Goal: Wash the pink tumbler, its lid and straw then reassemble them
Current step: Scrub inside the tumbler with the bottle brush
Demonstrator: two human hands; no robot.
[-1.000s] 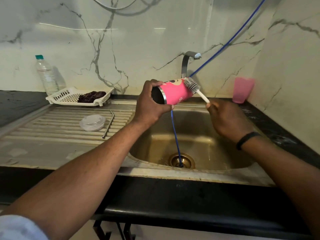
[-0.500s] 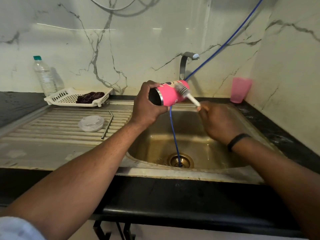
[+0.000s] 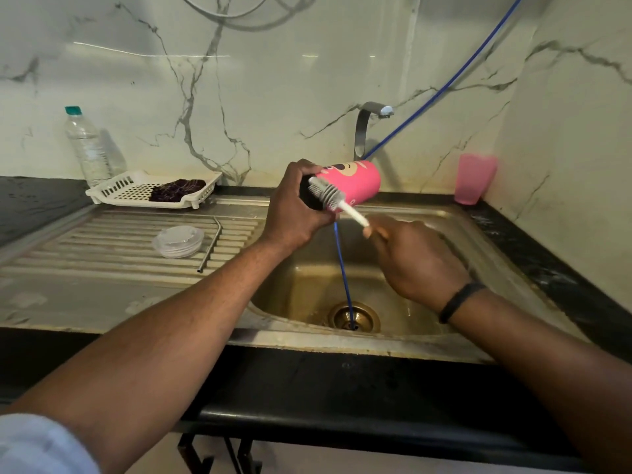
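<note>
Left hand (image 3: 294, 213): grips pink cartoon-print tumbler (image 3: 355, 181).
Right hand (image 3: 415, 260): holds white bristle bottle brush (image 3: 337, 201).
Risk: wet tumbler slipping into steel sink (image 3: 307, 289).

Back left there's a clear water bottle (image 3: 88, 145) with a teal cap, right beside a white slotted tray (image 3: 136, 193) holding a dark cloth (image 3: 177, 194). A pink cup (image 3: 475, 178) sits in the right corner, and a blue hose (image 3: 343, 268) runs down into the sink (image 3: 307, 289) drain.

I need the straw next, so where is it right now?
The metal straw lies on the ribbed draining board left of the sink, just right of the clear lid.
</note>
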